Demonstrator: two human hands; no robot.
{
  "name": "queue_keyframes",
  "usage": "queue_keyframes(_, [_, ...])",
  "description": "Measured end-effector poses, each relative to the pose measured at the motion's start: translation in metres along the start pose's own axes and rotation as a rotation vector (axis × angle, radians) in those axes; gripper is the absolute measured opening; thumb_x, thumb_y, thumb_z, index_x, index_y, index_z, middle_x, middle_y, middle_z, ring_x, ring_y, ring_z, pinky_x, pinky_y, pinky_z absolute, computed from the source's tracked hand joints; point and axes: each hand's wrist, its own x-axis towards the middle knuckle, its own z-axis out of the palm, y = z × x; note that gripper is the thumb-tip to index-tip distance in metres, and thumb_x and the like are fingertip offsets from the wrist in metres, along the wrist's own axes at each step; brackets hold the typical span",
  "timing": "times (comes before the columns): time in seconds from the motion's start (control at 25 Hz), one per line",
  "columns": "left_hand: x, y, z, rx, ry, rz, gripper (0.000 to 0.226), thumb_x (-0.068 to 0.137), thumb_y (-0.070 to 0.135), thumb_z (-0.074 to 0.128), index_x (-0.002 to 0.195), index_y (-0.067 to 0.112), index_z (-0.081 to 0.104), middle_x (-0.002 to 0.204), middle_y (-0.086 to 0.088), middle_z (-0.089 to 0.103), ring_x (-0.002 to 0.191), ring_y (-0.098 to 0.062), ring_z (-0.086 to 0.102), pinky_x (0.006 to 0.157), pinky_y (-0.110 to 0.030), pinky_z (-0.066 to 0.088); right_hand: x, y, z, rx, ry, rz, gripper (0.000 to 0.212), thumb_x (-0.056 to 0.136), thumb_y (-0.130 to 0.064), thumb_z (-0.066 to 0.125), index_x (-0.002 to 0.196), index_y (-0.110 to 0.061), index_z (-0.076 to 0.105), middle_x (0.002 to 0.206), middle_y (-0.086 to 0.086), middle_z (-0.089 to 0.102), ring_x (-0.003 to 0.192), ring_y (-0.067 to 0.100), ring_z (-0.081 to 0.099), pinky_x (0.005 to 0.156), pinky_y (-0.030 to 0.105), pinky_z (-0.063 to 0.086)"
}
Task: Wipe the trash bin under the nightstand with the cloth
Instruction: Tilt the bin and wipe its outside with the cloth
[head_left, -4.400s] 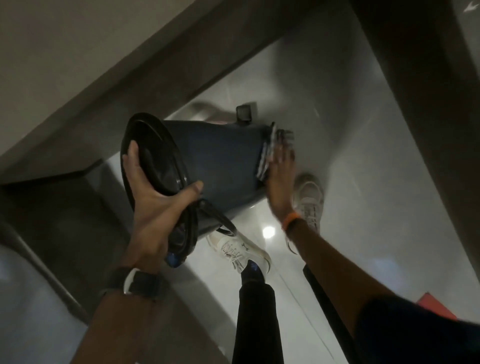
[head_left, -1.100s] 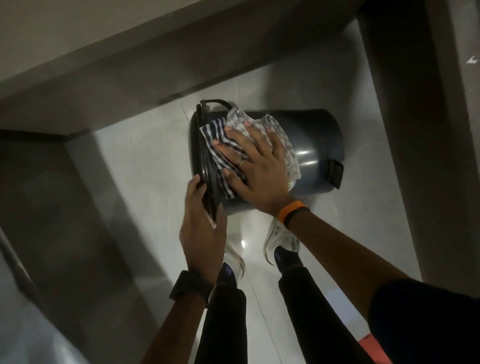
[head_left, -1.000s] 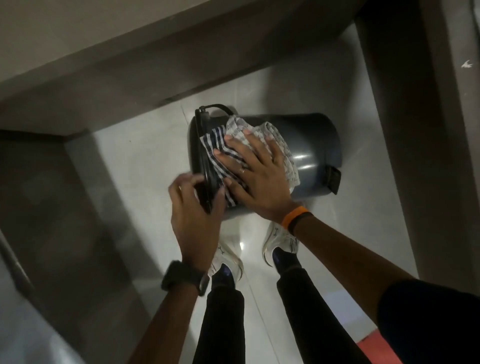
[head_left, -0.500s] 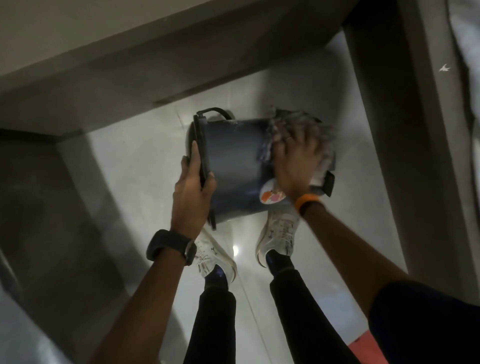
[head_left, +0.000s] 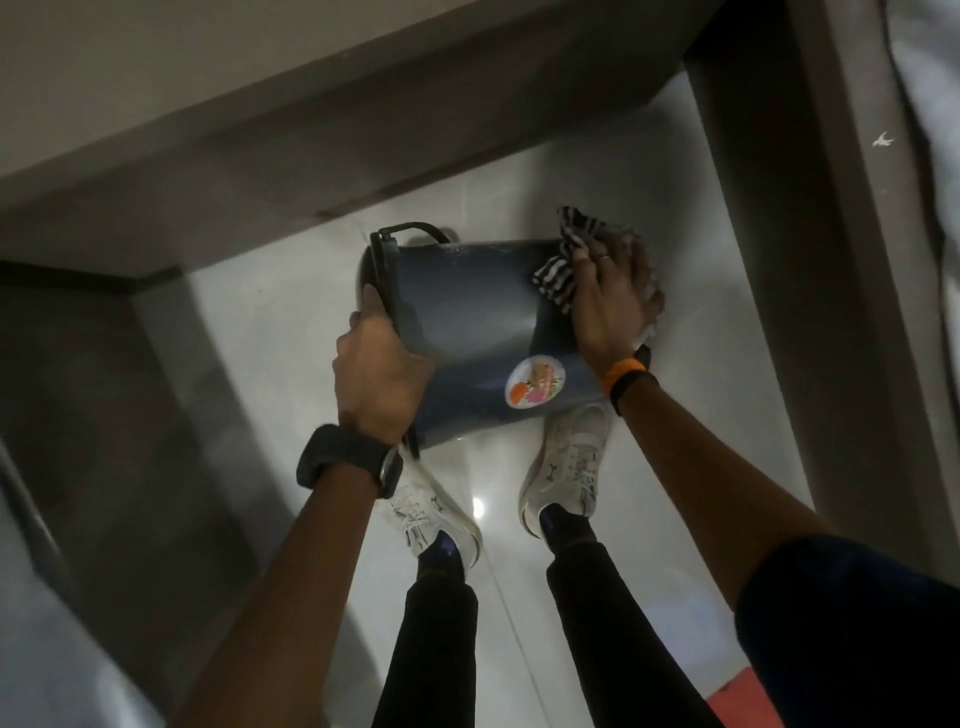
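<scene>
The dark round trash bin (head_left: 467, 332) is held sideways in the air above my feet, lid end to the left, base to the right. A round colourful sticker (head_left: 535, 387) shows on its side. My left hand (head_left: 382, 374) grips the lid rim at the left end. My right hand (head_left: 610, 301) presses the striped cloth (head_left: 558, 273) flat against the bin's right end near the base. Part of the cloth is hidden under that hand.
A long beige ledge (head_left: 260, 130) runs across the top. A grey upright panel (head_left: 810, 260) stands at the right, white bedding (head_left: 930, 104) beyond it. The glossy tiled floor (head_left: 291, 322) lies below, with my two white shoes (head_left: 569, 467). Something red (head_left: 748, 701) sits at the bottom right.
My right hand slid the cloth along the bin from the lid end to the base end. The bin turned, bringing the sticker into view. My left hand shifted its grip on the lid rim.
</scene>
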Motion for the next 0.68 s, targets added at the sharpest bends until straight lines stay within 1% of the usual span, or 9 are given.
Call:
queue_keyframes(0.04, [0.002, 0.006, -0.009, 0.049, 0.018, -0.018, 0.077, 0.089, 0.007, 0.068, 0.156, 0.014, 0.031, 0.131, -0.022, 0.061, 0.116, -0.041, 0.061, 0.095, -0.043, 0.053, -0.005, -0.005, 0.001, 0.048, -0.025, -0.027, 0.04, 0.112, -0.035, 0.036, 0.149, -0.032, 0.05, 0.169, -0.005, 0.033, 0.162, 0.021, 0.015, 0.13, 0.061, 0.004])
queue_keyframes(0.12, [0.0, 0.02, -0.023, 0.172, 0.077, 0.023, 0.081, 0.089, 0.006, 0.068, 0.158, 0.013, 0.026, 0.144, -0.025, 0.053, 0.121, -0.045, 0.059, 0.101, -0.05, 0.051, -0.023, -0.026, 0.011, 0.088, -0.103, -0.121, 0.042, 0.111, -0.037, 0.033, 0.15, -0.032, 0.049, 0.168, -0.006, 0.035, 0.162, 0.021, 0.016, 0.13, 0.06, 0.006])
queue_keyframes(0.24, [-0.018, 0.034, -0.025, 0.328, 0.188, 0.105, 0.085, 0.09, 0.01, 0.066, 0.161, 0.015, 0.02, 0.163, -0.026, 0.028, 0.14, -0.049, 0.043, 0.109, -0.058, 0.046, -0.077, -0.062, 0.039, 0.22, -0.275, -0.527, 0.049, 0.105, -0.042, 0.031, 0.153, -0.04, 0.041, 0.167, -0.02, 0.027, 0.162, 0.017, 0.012, 0.132, 0.054, 0.004])
queue_keyframes(0.28, [-0.026, 0.035, -0.022, 0.344, 0.204, 0.105, 0.081, 0.091, 0.012, 0.061, 0.161, 0.016, 0.019, 0.166, -0.024, 0.022, 0.145, -0.048, 0.036, 0.11, -0.061, 0.045, -0.09, -0.067, 0.046, 0.271, -0.318, -0.601, 0.048, 0.106, -0.042, 0.03, 0.154, -0.042, 0.038, 0.167, -0.022, 0.027, 0.162, 0.015, 0.012, 0.131, 0.053, 0.002])
queue_keyframes(0.36, [-0.046, 0.029, -0.015, 0.359, 0.188, 0.088, 0.08, 0.088, 0.016, 0.045, 0.162, 0.016, 0.015, 0.17, -0.02, 0.014, 0.151, -0.045, 0.026, 0.11, -0.06, 0.046, -0.073, -0.063, 0.05, 0.158, -0.278, -0.579, 0.048, 0.108, -0.038, 0.029, 0.155, -0.041, 0.037, 0.17, -0.013, 0.029, 0.162, 0.016, 0.016, 0.132, 0.051, 0.006])
queue_keyframes(0.44, [-0.063, 0.02, -0.008, 0.381, 0.168, 0.107, 0.079, 0.091, 0.014, 0.043, 0.163, 0.016, 0.013, 0.171, -0.015, 0.009, 0.155, -0.041, 0.019, 0.108, -0.057, 0.049, -0.031, -0.053, 0.046, -0.076, -0.187, -0.317, 0.046, 0.111, -0.032, 0.027, 0.156, -0.04, 0.036, 0.17, -0.01, 0.03, 0.161, 0.018, 0.02, 0.132, 0.051, 0.012])
queue_keyframes(0.52, [-0.076, 0.016, -0.002, 0.38, 0.147, 0.133, 0.076, 0.093, 0.014, 0.043, 0.163, 0.016, 0.014, 0.172, -0.013, 0.008, 0.156, -0.04, 0.015, 0.104, -0.058, 0.053, -0.002, -0.048, 0.039, -0.085, -0.237, -0.108, 0.046, 0.112, -0.032, 0.027, 0.156, -0.04, 0.037, 0.169, -0.01, 0.032, 0.16, 0.02, 0.021, 0.131, 0.054, 0.012])
queue_keyframes(0.56, [-0.08, 0.017, 0.0, 0.379, 0.124, 0.139, 0.076, 0.091, 0.016, 0.041, 0.163, 0.016, 0.016, 0.172, -0.013, 0.008, 0.156, -0.04, 0.014, 0.101, -0.06, 0.054, -0.006, -0.051, 0.038, -0.087, -0.254, -0.144, 0.045, 0.112, -0.032, 0.027, 0.155, -0.04, 0.037, 0.169, -0.009, 0.033, 0.16, 0.023, 0.021, 0.131, 0.055, 0.013])
queue_keyframes(0.68, [-0.089, 0.007, 0.001, 0.332, 0.103, 0.197, 0.072, 0.09, 0.014, 0.043, 0.16, 0.014, 0.027, 0.17, -0.016, 0.017, 0.154, -0.043, 0.018, 0.097, -0.064, 0.055, -0.049, -0.052, 0.051, -0.045, -0.266, -0.527, 0.045, 0.109, -0.042, 0.025, 0.153, -0.052, 0.022, 0.169, -0.009, 0.033, 0.16, 0.021, 0.025, 0.131, 0.053, 0.016])
